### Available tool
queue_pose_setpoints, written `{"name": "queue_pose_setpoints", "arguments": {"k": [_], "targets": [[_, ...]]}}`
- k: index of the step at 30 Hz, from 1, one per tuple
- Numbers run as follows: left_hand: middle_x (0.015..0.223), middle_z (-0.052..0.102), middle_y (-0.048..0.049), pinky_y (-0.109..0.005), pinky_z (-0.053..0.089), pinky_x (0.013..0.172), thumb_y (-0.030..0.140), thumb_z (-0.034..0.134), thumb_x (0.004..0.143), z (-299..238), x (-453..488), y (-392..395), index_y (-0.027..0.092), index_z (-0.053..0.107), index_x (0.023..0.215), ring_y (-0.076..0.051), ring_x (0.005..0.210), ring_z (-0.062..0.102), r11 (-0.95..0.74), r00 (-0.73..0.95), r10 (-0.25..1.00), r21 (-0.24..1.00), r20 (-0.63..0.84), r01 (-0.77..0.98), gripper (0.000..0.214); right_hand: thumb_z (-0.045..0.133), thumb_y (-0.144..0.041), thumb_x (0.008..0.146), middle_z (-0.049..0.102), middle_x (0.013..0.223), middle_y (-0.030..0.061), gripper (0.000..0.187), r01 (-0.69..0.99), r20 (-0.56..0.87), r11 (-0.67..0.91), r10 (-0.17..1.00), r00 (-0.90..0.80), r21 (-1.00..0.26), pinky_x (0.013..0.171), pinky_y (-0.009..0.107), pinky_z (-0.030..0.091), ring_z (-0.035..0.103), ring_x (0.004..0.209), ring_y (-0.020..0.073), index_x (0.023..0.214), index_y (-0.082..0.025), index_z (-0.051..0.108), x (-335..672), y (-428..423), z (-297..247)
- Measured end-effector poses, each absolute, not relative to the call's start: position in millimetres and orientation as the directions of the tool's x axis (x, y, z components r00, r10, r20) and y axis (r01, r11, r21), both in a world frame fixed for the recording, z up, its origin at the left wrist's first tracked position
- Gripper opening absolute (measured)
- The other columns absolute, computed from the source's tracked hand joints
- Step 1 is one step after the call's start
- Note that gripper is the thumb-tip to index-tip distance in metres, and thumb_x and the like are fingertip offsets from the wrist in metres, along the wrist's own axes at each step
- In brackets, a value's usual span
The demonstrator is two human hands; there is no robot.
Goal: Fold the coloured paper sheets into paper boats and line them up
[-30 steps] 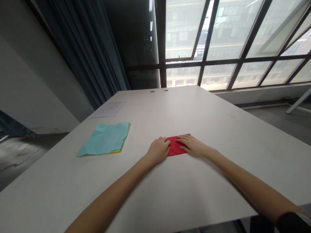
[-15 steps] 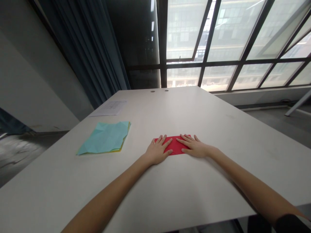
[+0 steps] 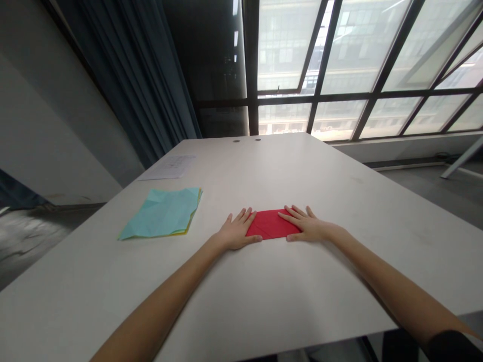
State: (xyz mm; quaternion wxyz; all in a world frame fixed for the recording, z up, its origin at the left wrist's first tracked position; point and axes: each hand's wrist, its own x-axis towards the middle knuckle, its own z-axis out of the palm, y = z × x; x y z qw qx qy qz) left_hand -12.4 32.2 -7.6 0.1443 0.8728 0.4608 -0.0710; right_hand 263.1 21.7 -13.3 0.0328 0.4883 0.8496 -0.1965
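The left hand is lying flat on the left end of the red paper, its fingers spread apart and gripping nothing. The right hand is pressing flat on the right end in the same way, with its fingers fanned out. Both thumbs are lying along the near edge of the red paper. The red paper is a folded rectangle with faint creases. It is lying flat around the middle of the desk, and its centre is showing between the two hands.

Toward the left edge of the desk, a stack of sheets is lying well apart from the hands, teal on top with yellow peeking out beneath. Beyond it, nearer the far left corner, a printed sheet is lying flat. Its writing is too small to read. Two small holes are showing at the far edge of the desk.
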Motion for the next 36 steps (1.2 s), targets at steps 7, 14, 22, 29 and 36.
{"name": "queue_pose_setpoints", "arguments": {"k": [7, 14, 22, 29, 36], "targets": [[0.148, -0.003, -0.0092, -0.056, 0.007, 0.104, 0.075, 0.021, 0.072, -9, -11, 32, 0.020, 0.000, 0.141, -0.027, 0.136, -0.001, -0.536, 0.569, 0.783, 0.192, -0.251, 0.822, 0.091, 0.056, -0.066, 0.065, 0.038, 0.138, 0.0099, 0.075, 0.747, 0.023, 0.610, 0.778, -0.628, -0.265, 0.103, 0.051, 0.019, 0.030, 0.127, 0.0338, 0.128, -0.028, 0.046, 264, 25, -1], [0.148, 0.001, -0.0093, -0.057, 0.005, 0.104, 0.073, 0.028, 0.074, -11, -14, 34, 0.022, 0.005, 0.141, -0.027, 0.136, 0.001, -0.533, 0.584, 0.782, 0.253, -0.219, 0.808, 0.087, 0.054, -0.048, 0.078, 0.067, 0.095, 0.0058, 0.033, 0.626, 0.170, 0.717, 0.689, -0.705, -0.307, 0.084, 0.033, 0.041, 0.060, 0.088, 0.0204, 0.094, -0.022, 0.068, 263, 24, 12], [0.134, 0.045, -0.0079, -0.040, 0.022, 0.106, 0.053, 0.014, 0.089, -24, -17, 43, 0.019, 0.042, 0.127, -0.019, 0.126, 0.036, -0.393, 0.374, 0.913, 0.607, 0.166, 0.691, 0.059, 0.045, -0.036, 0.086, 0.068, 0.076, 0.0032, 0.026, 0.686, 0.404, 0.641, 0.761, -0.507, -0.345, 0.070, 0.029, 0.043, 0.060, 0.069, 0.0155, 0.082, -0.021, 0.065, 256, 18, 8], [0.130, 0.046, -0.0111, -0.036, 0.033, 0.101, 0.051, 0.027, 0.088, -36, -19, 47, 0.016, 0.036, 0.129, -0.020, 0.119, 0.043, -0.382, 0.229, 0.924, 0.740, 0.305, 0.553, 0.054, 0.051, -0.047, 0.077, 0.066, 0.065, 0.0033, 0.033, 0.447, 0.352, 0.293, 0.934, 0.055, -0.845, 0.054, 0.025, 0.043, 0.058, 0.060, 0.0157, 0.073, -0.017, 0.064, 262, 31, 2], [0.135, 0.036, -0.0145, -0.045, 0.029, 0.103, 0.049, 0.052, 0.077, -34, -19, 43, 0.017, 0.043, 0.124, -0.027, 0.126, 0.032, -0.493, 0.363, 0.866, 0.461, 0.345, 0.738, 0.057, 0.048, -0.037, 0.078, 0.068, 0.077, 0.0045, 0.026, 0.672, 0.297, 0.125, 0.943, 0.148, -0.730, 0.065, 0.029, 0.046, 0.061, 0.071, 0.0179, 0.085, -0.018, 0.065, 282, 49, -22]]}}
